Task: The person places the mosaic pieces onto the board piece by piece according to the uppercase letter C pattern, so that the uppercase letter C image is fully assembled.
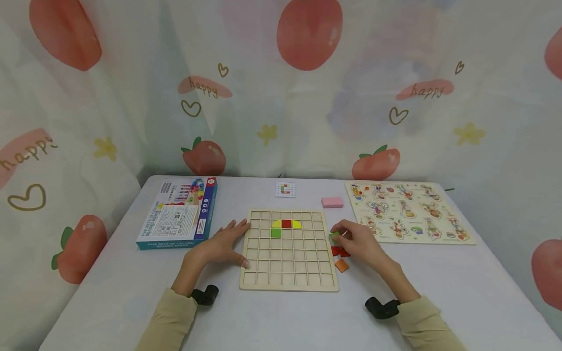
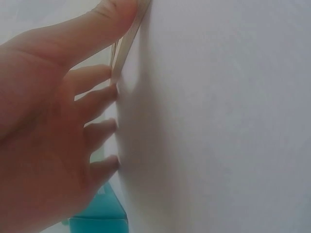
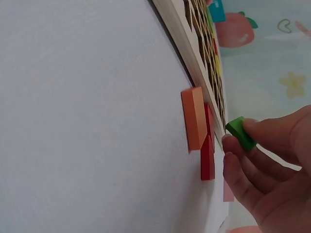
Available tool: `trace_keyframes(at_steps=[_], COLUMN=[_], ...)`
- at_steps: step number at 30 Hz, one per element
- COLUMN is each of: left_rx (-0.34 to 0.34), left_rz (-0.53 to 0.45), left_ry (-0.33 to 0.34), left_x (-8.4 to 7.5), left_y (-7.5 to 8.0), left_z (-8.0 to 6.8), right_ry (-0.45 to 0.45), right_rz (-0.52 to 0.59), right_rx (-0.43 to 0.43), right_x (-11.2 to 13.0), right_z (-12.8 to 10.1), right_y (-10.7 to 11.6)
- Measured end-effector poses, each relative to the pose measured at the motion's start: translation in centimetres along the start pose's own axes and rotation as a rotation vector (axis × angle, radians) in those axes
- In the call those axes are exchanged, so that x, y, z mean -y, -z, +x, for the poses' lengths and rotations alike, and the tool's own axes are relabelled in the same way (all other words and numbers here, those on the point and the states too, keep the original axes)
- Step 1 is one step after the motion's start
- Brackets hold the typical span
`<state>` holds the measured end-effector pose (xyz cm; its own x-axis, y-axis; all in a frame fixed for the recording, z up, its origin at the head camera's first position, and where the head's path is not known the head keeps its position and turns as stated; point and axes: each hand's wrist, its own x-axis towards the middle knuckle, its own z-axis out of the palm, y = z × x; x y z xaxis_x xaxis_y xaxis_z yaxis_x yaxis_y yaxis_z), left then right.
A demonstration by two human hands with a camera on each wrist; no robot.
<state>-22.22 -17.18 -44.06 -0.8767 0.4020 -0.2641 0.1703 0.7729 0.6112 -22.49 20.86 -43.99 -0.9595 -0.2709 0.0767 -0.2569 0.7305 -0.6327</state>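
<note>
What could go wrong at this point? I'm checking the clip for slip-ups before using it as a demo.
The green piece sits only in a fingertip grip of the right hand, so it could slip out. That hand is right above the loose red pieces and orange piece, so it might knock them. The left hand merely rests flat at the edge of the grid board, which may shift when pressed.

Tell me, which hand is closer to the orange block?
The right. The right hand pinches a green block just above the orange block, while the left hand rests across the wooden grid board at its left edge.
</note>
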Motion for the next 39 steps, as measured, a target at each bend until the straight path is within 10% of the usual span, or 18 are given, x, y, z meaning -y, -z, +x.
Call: trace_keyframes(at_steps=[39], left_rx=[0.008], left_rz=[0.021], left_ry=[-0.008], left_x=[0.5], left_y=[-0.1], left_z=[0.2], right_ry=[0.026], right_rz=[0.147], right_rx=[0.130], right_x=[4.4], right_z=[2.3], right_y=[-4.2])
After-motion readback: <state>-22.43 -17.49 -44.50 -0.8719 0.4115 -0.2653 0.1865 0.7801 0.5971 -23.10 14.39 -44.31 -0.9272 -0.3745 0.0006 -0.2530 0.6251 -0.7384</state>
